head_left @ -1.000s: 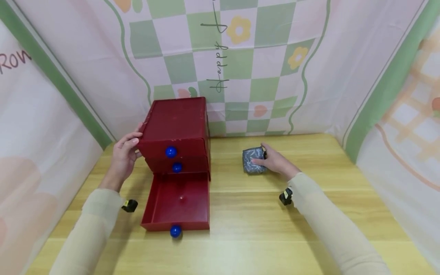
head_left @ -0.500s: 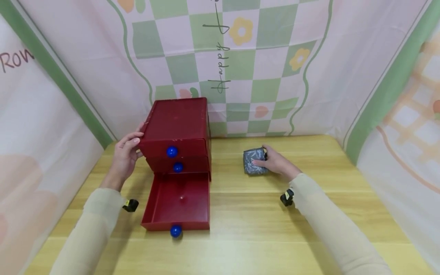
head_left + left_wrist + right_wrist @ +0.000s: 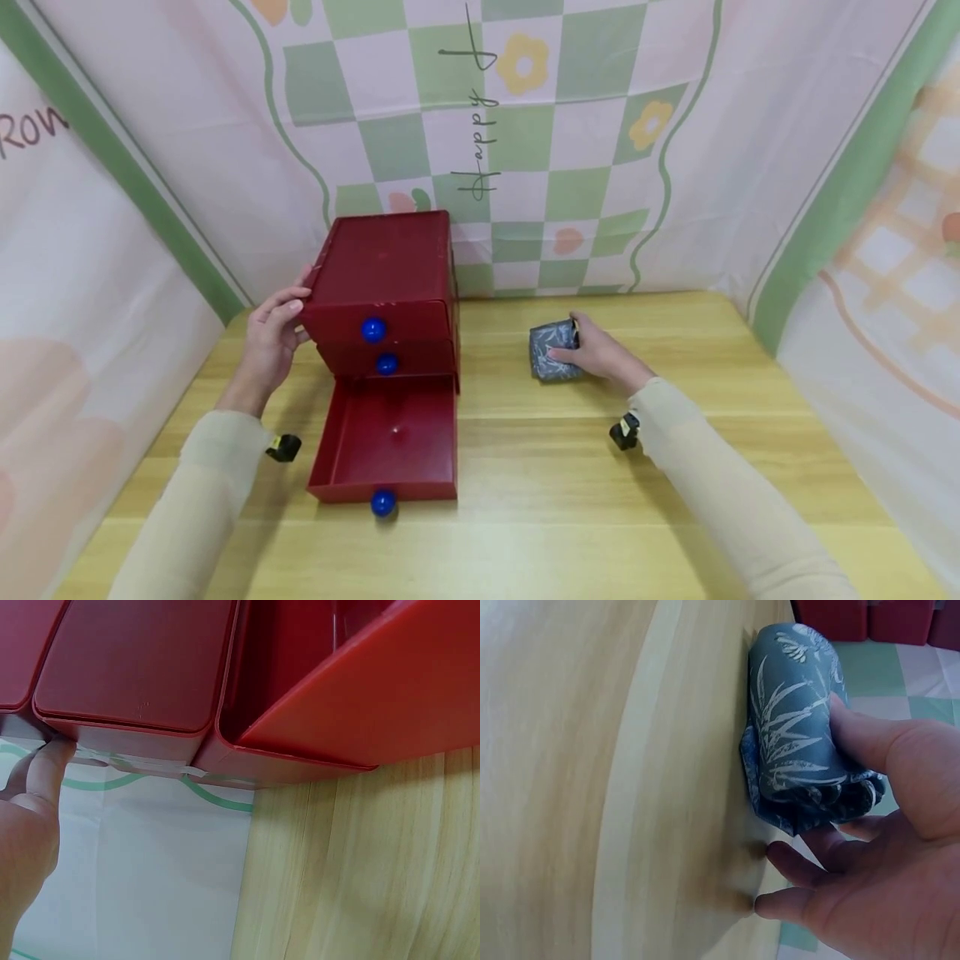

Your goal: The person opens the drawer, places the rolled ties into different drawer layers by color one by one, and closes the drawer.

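A red drawer cabinet (image 3: 386,258) stands on the table, its bottom drawer (image 3: 427,433) pulled out and nothing lying inside. Blue ball knobs (image 3: 373,330) mark the drawer fronts. My left hand (image 3: 272,346) rests on the cabinet's left side near the top front corner; the left wrist view has a straight finger (image 3: 49,769) against the side wall. To the cabinet's right, my right hand (image 3: 596,348) pinches a rolled-up grey-blue cloth (image 3: 550,352) with a white leaf print. In the right wrist view the thumb lies over the cloth roll (image 3: 795,712), other fingers partly hidden beneath.
The wooden table (image 3: 525,500) extends in front of and right of the cabinet. A printed fabric backdrop (image 3: 517,142) rises behind it, with fabric walls on both sides. Small black wrist cameras (image 3: 283,448) hang below both sleeves.
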Demonstrator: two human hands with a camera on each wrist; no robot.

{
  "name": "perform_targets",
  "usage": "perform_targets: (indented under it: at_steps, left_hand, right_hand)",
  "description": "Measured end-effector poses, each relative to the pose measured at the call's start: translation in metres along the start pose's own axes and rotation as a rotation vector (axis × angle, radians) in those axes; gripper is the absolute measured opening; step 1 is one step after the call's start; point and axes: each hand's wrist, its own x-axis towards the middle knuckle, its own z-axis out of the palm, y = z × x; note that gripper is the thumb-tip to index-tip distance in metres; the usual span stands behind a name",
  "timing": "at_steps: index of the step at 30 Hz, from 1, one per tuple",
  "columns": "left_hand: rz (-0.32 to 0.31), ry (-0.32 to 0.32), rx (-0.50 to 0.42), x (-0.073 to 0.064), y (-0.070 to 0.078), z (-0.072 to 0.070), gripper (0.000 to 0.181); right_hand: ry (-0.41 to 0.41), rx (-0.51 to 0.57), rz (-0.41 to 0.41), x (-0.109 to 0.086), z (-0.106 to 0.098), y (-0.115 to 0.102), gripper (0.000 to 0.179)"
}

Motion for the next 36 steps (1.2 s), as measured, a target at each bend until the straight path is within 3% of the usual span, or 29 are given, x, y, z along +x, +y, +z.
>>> perform_targets:
  at_steps: [10,20,36]
  left_hand:
    - [-0.005,-0.01,-0.002,0.0011,0.0009,-0.0004,0.023]
    - [-0.026,0.008,0.009,-0.002,0.0007,-0.0015,0.022]
    - [0.006,0.005,-0.013,0.0006,-0.0014,-0.0004,0.023]
  right_hand:
    - [0.068,-0.047,-0.08,0.0018,0.0067,-0.0084,0.082]
    - [0.057,-0.079,-0.053,0.0005,0.0074,-0.0069,0.09]
    - [0.043,0.024,-0.045,0.0002,0.0016,-0.0042,0.091]
